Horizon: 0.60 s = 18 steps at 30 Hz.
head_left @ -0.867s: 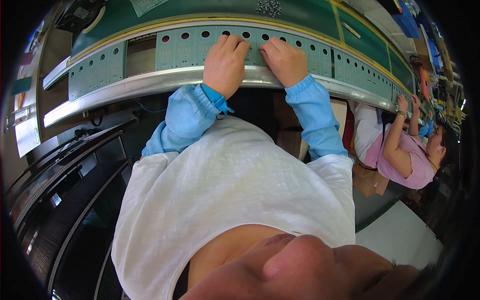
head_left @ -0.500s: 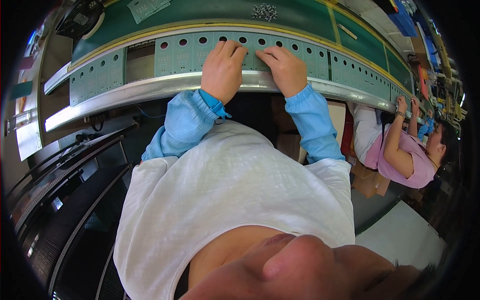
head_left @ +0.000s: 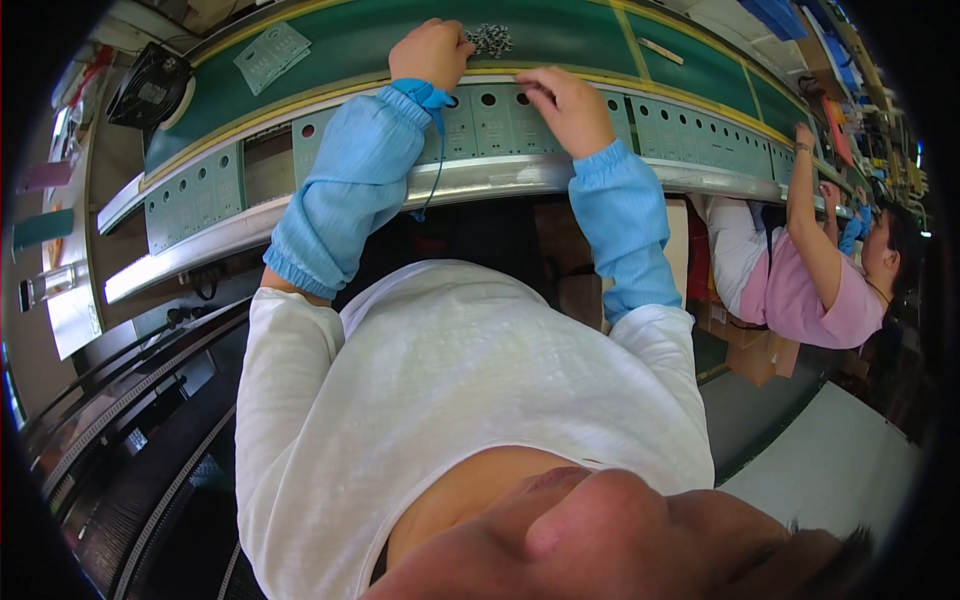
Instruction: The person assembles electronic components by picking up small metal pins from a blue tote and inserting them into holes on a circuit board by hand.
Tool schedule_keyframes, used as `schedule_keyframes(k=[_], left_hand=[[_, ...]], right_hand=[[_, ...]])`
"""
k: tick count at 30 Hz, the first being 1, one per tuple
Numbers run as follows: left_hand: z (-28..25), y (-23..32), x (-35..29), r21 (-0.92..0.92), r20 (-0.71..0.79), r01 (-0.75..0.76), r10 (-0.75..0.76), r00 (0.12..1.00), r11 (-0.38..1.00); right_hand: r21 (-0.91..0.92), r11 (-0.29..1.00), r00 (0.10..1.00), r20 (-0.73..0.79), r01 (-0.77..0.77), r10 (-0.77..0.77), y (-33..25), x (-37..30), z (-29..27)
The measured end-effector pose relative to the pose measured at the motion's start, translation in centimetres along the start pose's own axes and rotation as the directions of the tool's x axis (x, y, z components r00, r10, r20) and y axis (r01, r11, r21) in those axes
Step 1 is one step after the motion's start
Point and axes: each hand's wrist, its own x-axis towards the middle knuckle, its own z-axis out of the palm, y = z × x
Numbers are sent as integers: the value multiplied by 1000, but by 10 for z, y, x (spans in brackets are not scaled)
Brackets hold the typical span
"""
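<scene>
My left hand reaches over the green conveyor belt, its fingers curled beside a small heap of grey metal parts. Whether it holds any of them is hidden. My right hand lies on the pale green perforated panel along the belt's near edge, fingertips pointing left near a round hole, with nothing seen in it. Both forearms wear light blue sleeve covers, and a blue cord hangs from my left wrist.
More perforated panels run along the metal rail. Green cards and a thin pale strip lie on the belt. A black device sits far left. A person in pink works at the right.
My left hand has left the perforated panel and moved forward onto the belt, next to the heap of metal parts. My right hand has stayed on the panel.
</scene>
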Motion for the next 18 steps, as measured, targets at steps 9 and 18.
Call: schedule_keyframes(k=[9, 18], left_hand=[[9, 1, -5, 49, -133, -173, 178, 975, 984], [9, -10, 0, -77, -247, -173, 149, 957, 982]], right_hand=[[-103, 985, 989, -70, -138, 132, 58, 78, 18], [-225, 972, 996, -52, 65, -79, 44, 75, 16]])
